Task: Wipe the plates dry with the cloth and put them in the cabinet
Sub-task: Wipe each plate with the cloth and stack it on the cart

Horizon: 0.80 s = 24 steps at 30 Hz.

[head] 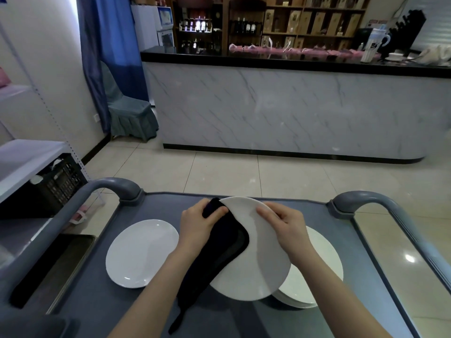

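Cloth (pixel 219 254) tail dangles nearest me; left hand (pixel 195 225) bunches it against the plate (pixel 263 264), right hand (pixel 285 228) grips the rim (glazed, slippery, breakable, so I'd keep to the edges)

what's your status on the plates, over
Left hand grips black cloth on tilted plate. Right hand holds its rim. Single plate and stack wait on cart. Nothing blocking.

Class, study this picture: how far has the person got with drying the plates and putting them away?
Done: perhaps the lone plate on the cart, left; its dryness cannot be judged. In hand: the left hand grips the black cloth against a tilted plate, which the right hand holds by its rim. Left: the stack of plates under it, then moving all plates to the cabinet.
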Tool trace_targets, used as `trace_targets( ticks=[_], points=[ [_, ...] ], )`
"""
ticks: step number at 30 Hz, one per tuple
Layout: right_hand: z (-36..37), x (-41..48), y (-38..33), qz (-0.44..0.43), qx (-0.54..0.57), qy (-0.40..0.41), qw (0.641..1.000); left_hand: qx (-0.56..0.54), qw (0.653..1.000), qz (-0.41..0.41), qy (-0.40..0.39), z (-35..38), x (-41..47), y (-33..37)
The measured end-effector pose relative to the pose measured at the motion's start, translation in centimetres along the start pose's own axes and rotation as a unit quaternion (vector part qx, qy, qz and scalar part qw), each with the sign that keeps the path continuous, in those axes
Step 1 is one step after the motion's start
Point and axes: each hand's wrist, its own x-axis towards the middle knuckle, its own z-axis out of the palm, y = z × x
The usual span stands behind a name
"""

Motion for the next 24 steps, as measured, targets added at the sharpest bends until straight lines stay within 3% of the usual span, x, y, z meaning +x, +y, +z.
trace_targets(
  ticks=[4, 8, 11, 14, 17, 20, 24],
  points=[
    [0.4, -0.9, 0.5, 0.018, 0.062, 0.092, 0.994, -0.020, 0.999, -0.041, 0.004, -0.5, -0.9, -0.9],
    [0.1, -1.4, 0.9, 0.042, 0.098, 0.137, 0.985, -0.138, 0.980, -0.077, -0.125, -2.2, -1.2, -1.4],
    [-0.2, -1.5, 0.8, 0.032, 0.054, 0.062, 0.996, -0.156, 0.978, -0.054, -0.128, -2.5, -1.6, -1.4],
    [-1.2, -0.5, 0.0, -0.010, -0.092, -0.016, 0.996, -0.147, 0.984, -0.014, -0.096, -2.6, -1.6, -0.7],
    [-1.7, 0.8, -1.3, -0.034, -0.185, -0.062, 0.980, -0.097, 0.985, 0.040, -0.138, -2.5, -1.2, 0.5],
    [-0.6, 1.3, -1.5, -0.077, -0.310, -0.135, 0.938, -0.037, 0.980, 0.071, -0.183, -1.9, -0.9, 1.4],
    [0.4, 1.2, -0.9, -0.101, -0.294, -0.095, 0.946, -0.054, 0.984, 0.042, -0.167, -1.4, -1.0, 0.8]
  ],
)
